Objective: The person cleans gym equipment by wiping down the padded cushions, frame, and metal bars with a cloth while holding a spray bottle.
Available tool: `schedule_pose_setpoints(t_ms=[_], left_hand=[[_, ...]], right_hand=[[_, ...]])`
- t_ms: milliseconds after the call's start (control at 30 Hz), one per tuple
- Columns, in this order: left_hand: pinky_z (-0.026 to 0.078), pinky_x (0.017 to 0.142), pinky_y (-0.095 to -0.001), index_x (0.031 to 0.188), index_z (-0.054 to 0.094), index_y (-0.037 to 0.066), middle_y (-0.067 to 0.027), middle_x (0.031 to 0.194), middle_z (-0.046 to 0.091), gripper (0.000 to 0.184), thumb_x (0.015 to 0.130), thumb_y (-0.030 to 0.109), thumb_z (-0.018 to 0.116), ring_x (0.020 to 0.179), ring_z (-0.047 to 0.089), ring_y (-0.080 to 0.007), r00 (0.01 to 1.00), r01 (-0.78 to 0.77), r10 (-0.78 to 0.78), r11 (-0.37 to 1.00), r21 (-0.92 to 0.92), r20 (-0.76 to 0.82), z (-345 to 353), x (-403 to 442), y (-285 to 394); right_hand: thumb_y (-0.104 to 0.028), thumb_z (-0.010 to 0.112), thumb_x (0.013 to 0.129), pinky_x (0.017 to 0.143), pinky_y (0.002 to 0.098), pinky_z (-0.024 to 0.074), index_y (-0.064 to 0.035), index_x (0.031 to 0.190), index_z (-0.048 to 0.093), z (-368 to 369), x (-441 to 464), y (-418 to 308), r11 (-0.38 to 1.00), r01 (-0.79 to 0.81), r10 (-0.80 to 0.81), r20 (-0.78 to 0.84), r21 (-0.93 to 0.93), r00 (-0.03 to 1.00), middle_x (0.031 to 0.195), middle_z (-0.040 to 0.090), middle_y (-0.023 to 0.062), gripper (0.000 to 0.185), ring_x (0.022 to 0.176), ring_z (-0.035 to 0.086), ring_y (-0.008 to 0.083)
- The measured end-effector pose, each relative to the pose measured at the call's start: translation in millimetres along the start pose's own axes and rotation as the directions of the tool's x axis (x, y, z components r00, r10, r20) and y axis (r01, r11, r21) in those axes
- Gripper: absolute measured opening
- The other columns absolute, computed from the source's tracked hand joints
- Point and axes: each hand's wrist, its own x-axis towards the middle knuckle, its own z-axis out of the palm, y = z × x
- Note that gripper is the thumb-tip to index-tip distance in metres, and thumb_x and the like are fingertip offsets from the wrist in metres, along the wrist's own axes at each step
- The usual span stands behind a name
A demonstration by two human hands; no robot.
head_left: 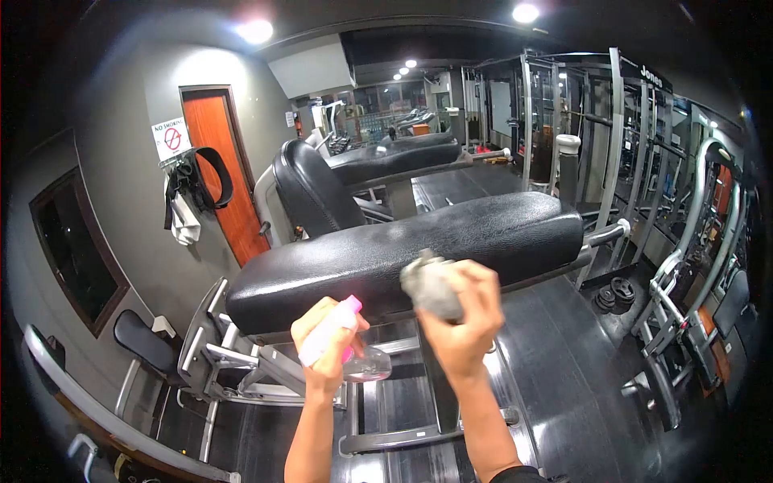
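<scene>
My left hand is wrapped round a spray bottle with a pink and white top and a clear body. In my right hand is a crumpled grey cloth, held up just in front of a long black padded bench. The pad shines under the lights. Both hands are on the near side of the pad, the bottle low and to the left, the cloth higher and to the right.
Behind the pad stands another black padded machine. Metal frames and racks fill the right side, with weight plates on the floor. Gym machine parts stand at the lower left, near a wall with an orange door.
</scene>
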Motion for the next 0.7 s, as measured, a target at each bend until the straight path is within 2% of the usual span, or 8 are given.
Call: schedule_pose_setpoints(t_ms=[33,67,167,333,433,567,633,700], left_hand=[[0.046,0.043,-0.0273,0.075,0.061,-0.008,-0.0119,0.068,0.060,0.035,0.086,0.024,0.055,0.042,0.056,-0.0168,1.000,0.002,-0.002,1.000,-0.002,0.004,4,0,1],[0.045,0.043,-0.0266,0.075,0.061,-0.008,-0.0122,0.069,0.061,0.034,0.086,0.024,0.055,0.042,0.056,-0.0170,1.000,0.025,-0.025,0.998,-0.062,-0.008,7,2,1],[0.044,0.042,-0.0256,0.074,0.062,-0.008,-0.0126,0.071,0.062,0.033,0.086,0.022,0.055,0.043,0.056,-0.0170,0.996,0.086,-0.086,0.989,-0.120,0.005,12,7,3],[0.044,0.043,-0.0251,0.078,0.064,-0.010,-0.0136,0.074,0.063,0.029,0.084,0.017,0.058,0.045,0.057,-0.0157,0.986,0.087,-0.083,0.996,-0.017,0.141,2,10,0],[0.042,0.046,-0.0241,0.077,0.068,-0.007,-0.0097,0.074,0.061,0.018,0.085,0.008,0.062,0.048,0.058,-0.0123,0.985,0.137,-0.125,0.986,-0.099,0.119,2,7,1],[0.042,0.046,-0.0242,0.077,0.067,-0.007,-0.0098,0.075,0.061,0.017,0.083,0.008,0.062,0.048,0.058,-0.0125,0.993,0.096,-0.082,0.981,-0.169,0.089,3,4,-6],[0.045,0.043,-0.0256,0.076,0.062,-0.009,-0.0131,0.073,0.062,0.029,0.084,0.019,0.058,0.045,0.058,-0.0162,0.993,0.075,-0.066,0.993,-0.093,0.100,3,5,-6],[0.045,0.043,-0.0254,0.076,0.063,-0.009,-0.0129,0.072,0.061,0.030,0.084,0.019,0.057,0.045,0.057,-0.0162,0.988,0.111,-0.100,0.990,-0.090,0.117,1,6,-3]], right_hand=[[-0.003,0.081,0.058,0.074,0.0361,0.0545,-0.0144,0.108,0.070,4,-7,-5,0.999,-0.031,0.027,0.097,0.044,0.995,0.106,0.062,0.0061,0.053,0.087,0.066,0.0247],[-0.004,0.082,0.056,0.069,0.0340,0.0551,-0.0184,0.108,0.071,9,-11,-3,0.999,0.042,-0.044,0.110,0.015,0.993,0.105,0.062,0.0031,0.056,0.083,0.067,0.0217],[-0.005,0.084,0.056,0.070,0.0337,0.0550,-0.0137,0.108,0.071,-6,-1,3,0.999,0.033,-0.032,0.108,-0.007,0.994,0.105,0.062,0.0052,0.054,0.083,0.067,0.0227],[-0.003,0.083,0.059,0.073,0.0368,0.0541,-0.0092,0.106,0.069,-25,24,16,0.990,-0.024,0.011,-0.093,-0.139,0.996,0.102,0.061,0.0075,0.050,0.086,0.065,0.0268],[-0.005,0.084,0.059,0.071,0.0373,0.0537,-0.0109,0.108,0.068,-13,22,-8,0.988,-0.012,0.016,0.027,-0.153,0.999,0.103,0.059,0.0069,0.052,0.085,0.065,0.0258],[-0.008,0.083,0.060,0.059,0.0331,0.0511,-0.0185,0.110,0.069,14,2,-24,0.997,0.035,-0.022,0.172,-0.070,0.985,0.104,0.057,0.0024,0.053,0.068,0.063,0.0189],[-0.007,0.084,0.061,0.059,0.0327,0.0514,-0.0180,0.109,0.070,9,0,-22,0.996,0.028,-0.012,0.178,-0.090,0.984,0.104,0.057,0.0029,0.052,0.070,0.065,0.0189],[-0.005,0.084,0.061,0.061,0.0332,0.0520,-0.0159,0.107,0.071,4,-2,-20,0.996,-0.033,0.042,0.115,-0.081,0.992,0.102,0.058,0.0042,0.049,0.072,0.066,0.0203]])
